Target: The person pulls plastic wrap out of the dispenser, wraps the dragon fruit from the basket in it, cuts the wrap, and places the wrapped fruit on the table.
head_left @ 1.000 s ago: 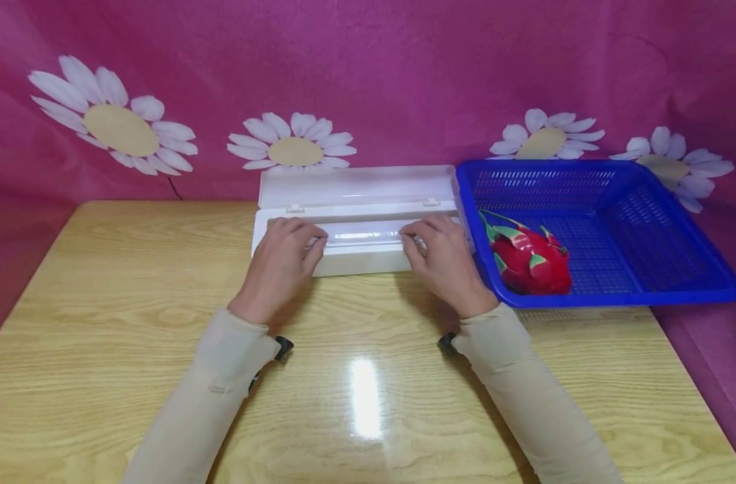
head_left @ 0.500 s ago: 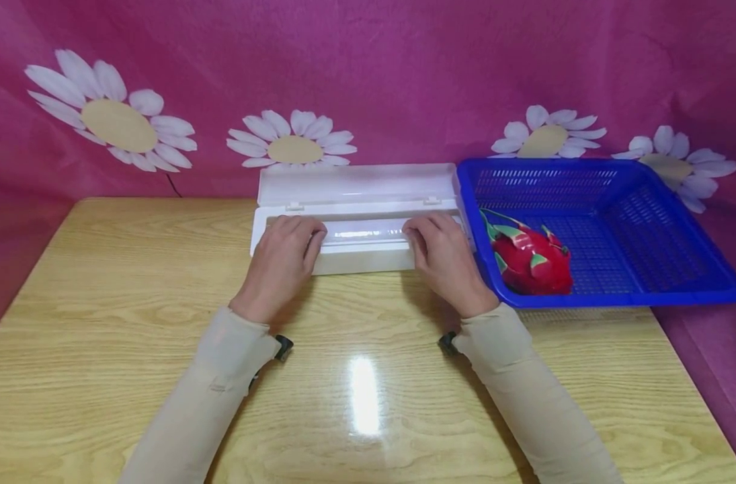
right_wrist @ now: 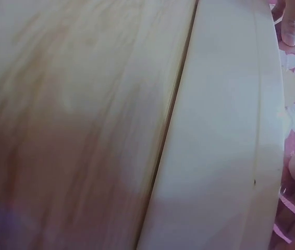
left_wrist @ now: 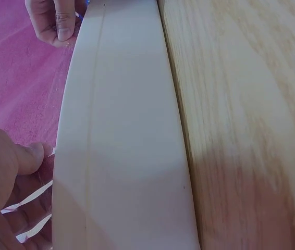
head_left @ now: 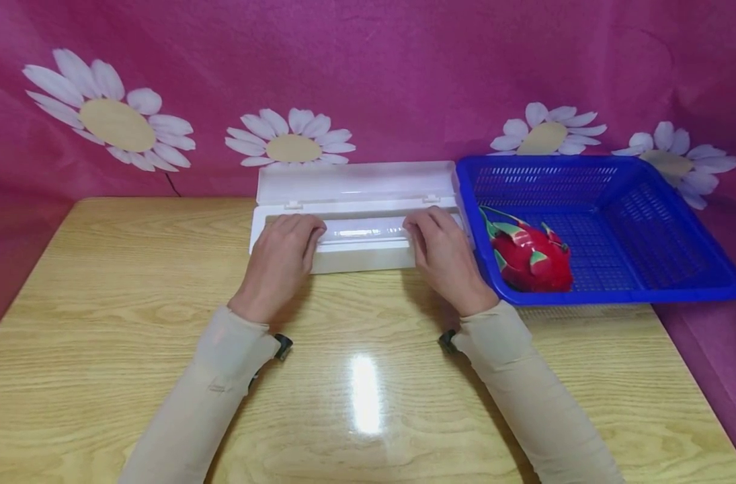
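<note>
A long white cling film dispenser box (head_left: 368,261) lies crosswise on the table, its lid (head_left: 355,183) tipped back on two hinges. Inside, a shiny roll of clear cling film (head_left: 368,228) shows between my hands. My left hand (head_left: 279,262) pinches the film's edge at the left, over the box's front rim. At the right, my right hand (head_left: 443,262) pinches it in the same way. Thin clear film is faintly visible by the fingers of the left hand (left_wrist: 12,172) in the left wrist view. My palms and the roll's ends are hidden.
To the right of the box stands a blue plastic basket (head_left: 634,296), overhanging the table's edge. It holds a red dragon fruit (head_left: 534,259) with green scales. Behind the wooden table (head_left: 368,323) hangs a pink cloth (head_left: 404,74) with white daisies.
Thumbs and fingers of both hands have drawn closer together on the film's edge. The hands stay at the box. Basket and dragon fruit stay in place.
</note>
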The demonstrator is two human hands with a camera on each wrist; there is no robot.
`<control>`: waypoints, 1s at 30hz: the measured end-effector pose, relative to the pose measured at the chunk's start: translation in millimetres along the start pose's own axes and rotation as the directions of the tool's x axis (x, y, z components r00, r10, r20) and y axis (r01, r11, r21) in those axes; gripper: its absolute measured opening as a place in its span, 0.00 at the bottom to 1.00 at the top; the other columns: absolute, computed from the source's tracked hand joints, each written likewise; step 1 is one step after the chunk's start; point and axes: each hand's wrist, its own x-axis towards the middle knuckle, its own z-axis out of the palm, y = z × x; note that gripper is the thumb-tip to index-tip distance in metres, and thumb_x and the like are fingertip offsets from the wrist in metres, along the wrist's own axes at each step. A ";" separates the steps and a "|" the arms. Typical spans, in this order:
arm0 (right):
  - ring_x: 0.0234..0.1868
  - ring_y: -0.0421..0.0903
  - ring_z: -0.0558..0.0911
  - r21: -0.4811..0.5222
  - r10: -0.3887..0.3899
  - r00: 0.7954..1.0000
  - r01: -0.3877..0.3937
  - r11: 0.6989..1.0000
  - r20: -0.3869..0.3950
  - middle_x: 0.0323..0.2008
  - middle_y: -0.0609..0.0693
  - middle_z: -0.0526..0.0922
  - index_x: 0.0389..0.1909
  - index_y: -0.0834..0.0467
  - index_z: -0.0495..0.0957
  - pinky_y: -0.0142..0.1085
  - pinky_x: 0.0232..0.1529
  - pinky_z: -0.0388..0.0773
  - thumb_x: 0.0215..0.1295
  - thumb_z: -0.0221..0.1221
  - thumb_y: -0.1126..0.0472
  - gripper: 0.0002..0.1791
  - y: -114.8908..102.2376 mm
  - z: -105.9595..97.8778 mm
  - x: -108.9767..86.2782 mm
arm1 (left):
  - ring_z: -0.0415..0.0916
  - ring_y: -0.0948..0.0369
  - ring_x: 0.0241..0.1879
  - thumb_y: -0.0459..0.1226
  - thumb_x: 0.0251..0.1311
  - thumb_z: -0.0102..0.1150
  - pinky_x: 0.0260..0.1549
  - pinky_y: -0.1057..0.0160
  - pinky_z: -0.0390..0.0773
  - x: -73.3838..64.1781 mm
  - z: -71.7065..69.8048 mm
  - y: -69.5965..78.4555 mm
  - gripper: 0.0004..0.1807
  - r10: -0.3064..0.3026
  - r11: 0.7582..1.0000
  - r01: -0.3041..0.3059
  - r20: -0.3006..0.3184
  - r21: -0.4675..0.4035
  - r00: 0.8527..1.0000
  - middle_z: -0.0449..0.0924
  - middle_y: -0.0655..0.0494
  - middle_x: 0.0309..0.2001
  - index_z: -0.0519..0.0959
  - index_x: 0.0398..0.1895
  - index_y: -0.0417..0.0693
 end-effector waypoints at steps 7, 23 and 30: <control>0.49 0.60 0.83 -0.012 -0.008 1.000 0.008 1.000 0.010 0.44 0.61 0.87 0.45 0.65 0.80 0.50 0.56 0.80 0.77 0.55 0.64 0.09 -0.9 -0.8 0.2 | 0.83 0.46 0.48 0.36 0.77 0.54 0.56 0.50 0.79 1.0 -2.2 0.4 0.10 0.019 1.000 -0.019 -0.018 0.011 1.000 0.89 0.45 0.45 0.83 0.46 0.40; 0.45 0.61 0.82 -0.019 -0.054 0.995 0.053 0.998 -0.089 0.40 0.62 0.86 0.45 0.65 0.80 0.51 0.52 0.78 0.76 0.55 0.66 0.07 -3.8 -3.4 0.3 | 0.83 0.46 0.47 0.36 0.76 0.55 0.54 0.48 0.81 0.9 -8.0 4.0 0.10 0.007 1.000 -0.007 -0.026 0.009 1.000 0.89 0.44 0.46 0.83 0.47 0.40; 0.42 0.61 0.81 -0.014 -0.058 0.990 0.057 0.998 -0.128 0.39 0.62 0.86 0.44 0.65 0.81 0.51 0.47 0.77 0.77 0.54 0.65 0.08 -6.9 -4.8 0.5 | 0.83 0.47 0.47 0.36 0.76 0.56 0.57 0.47 0.81 0.0 -11.7 5.5 0.10 0.002 1.000 -0.002 -0.035 0.004 0.999 0.89 0.45 0.46 0.83 0.48 0.40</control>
